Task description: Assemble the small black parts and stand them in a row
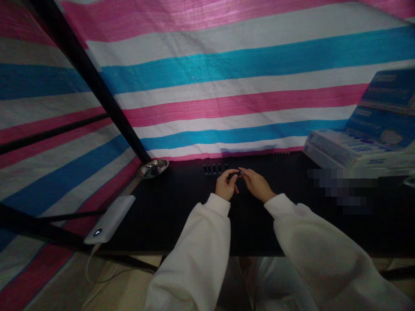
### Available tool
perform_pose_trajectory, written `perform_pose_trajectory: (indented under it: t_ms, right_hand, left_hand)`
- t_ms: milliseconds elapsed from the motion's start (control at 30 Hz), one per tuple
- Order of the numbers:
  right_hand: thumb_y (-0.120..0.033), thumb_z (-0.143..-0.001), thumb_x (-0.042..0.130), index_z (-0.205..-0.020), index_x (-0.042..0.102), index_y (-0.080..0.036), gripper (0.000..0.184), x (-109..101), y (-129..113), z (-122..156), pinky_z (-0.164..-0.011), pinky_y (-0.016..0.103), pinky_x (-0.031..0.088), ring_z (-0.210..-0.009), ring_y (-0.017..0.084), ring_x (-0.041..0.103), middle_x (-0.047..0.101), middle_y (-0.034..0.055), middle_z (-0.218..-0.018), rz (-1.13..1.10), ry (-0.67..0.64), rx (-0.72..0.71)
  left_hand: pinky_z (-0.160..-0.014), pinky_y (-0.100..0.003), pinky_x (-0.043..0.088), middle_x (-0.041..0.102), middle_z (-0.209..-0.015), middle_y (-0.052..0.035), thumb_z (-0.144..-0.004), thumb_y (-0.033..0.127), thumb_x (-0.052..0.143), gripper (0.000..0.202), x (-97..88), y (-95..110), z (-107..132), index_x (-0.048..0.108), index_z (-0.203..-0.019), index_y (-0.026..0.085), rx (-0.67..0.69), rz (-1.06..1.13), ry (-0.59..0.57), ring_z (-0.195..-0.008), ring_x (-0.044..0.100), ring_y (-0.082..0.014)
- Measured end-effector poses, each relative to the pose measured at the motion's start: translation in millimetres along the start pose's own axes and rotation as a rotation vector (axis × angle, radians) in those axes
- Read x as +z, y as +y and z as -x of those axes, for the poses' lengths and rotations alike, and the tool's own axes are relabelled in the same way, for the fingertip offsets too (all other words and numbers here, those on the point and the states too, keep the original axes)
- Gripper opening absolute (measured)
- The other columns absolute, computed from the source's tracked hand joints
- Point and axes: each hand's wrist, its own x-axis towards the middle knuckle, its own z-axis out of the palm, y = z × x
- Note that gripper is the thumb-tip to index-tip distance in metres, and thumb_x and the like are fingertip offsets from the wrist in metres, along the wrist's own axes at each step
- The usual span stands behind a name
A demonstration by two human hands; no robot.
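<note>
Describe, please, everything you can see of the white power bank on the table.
The power bank is a flat white rounded block of smooth-looking plastic. A small light glows near its nearer end, where a thin white cable hangs down. It lies at the left edge of the black table, slanting toward the back.

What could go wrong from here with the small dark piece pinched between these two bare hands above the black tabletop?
The small dark cylindrical piece, pinched between the left hand and the right hand, might slip, and dark on the black tabletop it would be hard to spot. The row of small dark upright pieces stands close to the left hand, so a stray knuckle could topple them.
</note>
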Motion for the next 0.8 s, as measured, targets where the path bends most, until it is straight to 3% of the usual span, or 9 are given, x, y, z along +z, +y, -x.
perform_pose_trajectory:
  t_ms: [300,600,800]
  right_hand:
    - [-0.024,-0.086,0.032,-0.117,0.045,-0.021,0.035,0.6,0.5,-0.3,-0.076,0.028,0.045,-0.090,0.016,0.055,0.056,0.0062,-0.104,-0.011,0.004,-0.033]
    - [-0.023,-0.085,0.033,-0.120,0.045,-0.021,0.037,-14.0,-8.2,2.2,-0.067,0.026,0.045,-0.077,0.017,0.057,0.055,0.0090,-0.091,0.202,0.018,0.044]
    - [-0.019,-0.082,0.038,-0.122,0.042,-0.016,0.041,-1.0,-3.0,-0.4,-0.081,0.032,0.045,-0.092,0.019,0.055,0.057,0.0109,-0.101,-0.012,0.101,-0.087]
  left_hand:
    - [-0.030,-0.015,0.032,0.059,-0.088,-0.0077,-0.073,0.036,0.051,0.031,-1.8,-0.3,-1.0,0.048,-0.095,0.013,0.019,0.034,-0.061,-0.034,0.049,-0.0032]
    - [-0.029,-0.016,0.032,0.060,-0.075,-0.0047,-0.070,0.036,0.055,0.033,-1.4,-8.2,-0.4,0.054,-0.095,0.013,0.027,-0.146,0.007,-0.032,0.043,-0.0024]
    - [-0.031,-0.015,0.031,0.062,-0.080,-0.0054,-0.070,0.036,0.056,0.031,-2.3,-17.8,-0.7,0.059,-0.093,0.015,0.068,-0.271,0.033,-0.036,0.043,-0.0017]
